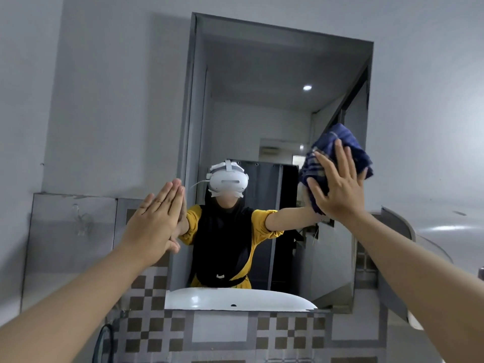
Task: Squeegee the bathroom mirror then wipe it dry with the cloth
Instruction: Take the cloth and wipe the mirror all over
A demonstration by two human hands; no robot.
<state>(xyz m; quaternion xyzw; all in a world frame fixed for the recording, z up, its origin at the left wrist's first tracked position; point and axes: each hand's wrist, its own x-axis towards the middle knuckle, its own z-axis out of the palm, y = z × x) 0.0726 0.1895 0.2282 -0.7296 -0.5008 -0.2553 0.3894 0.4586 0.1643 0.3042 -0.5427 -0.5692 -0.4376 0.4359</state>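
Observation:
The tall bathroom mirror (262, 106) hangs on the grey wall ahead and reflects a person wearing a white headset. My right hand (337, 184) presses a crumpled dark blue checked cloth (348, 148) flat against the glass near the mirror's right edge, fingers spread over it. My left hand (157, 218) lies flat with its fingers together at the mirror's left edge, holding nothing. No squeegee is in view.
The reflection of a white basin (235, 298) shows along the mirror's bottom edge. Brown and grey checked tiles (157, 328) cover the wall below. A metal panel (70, 231) is fixed to the wall at the left. A curved white fixture (398, 258) stands at the right.

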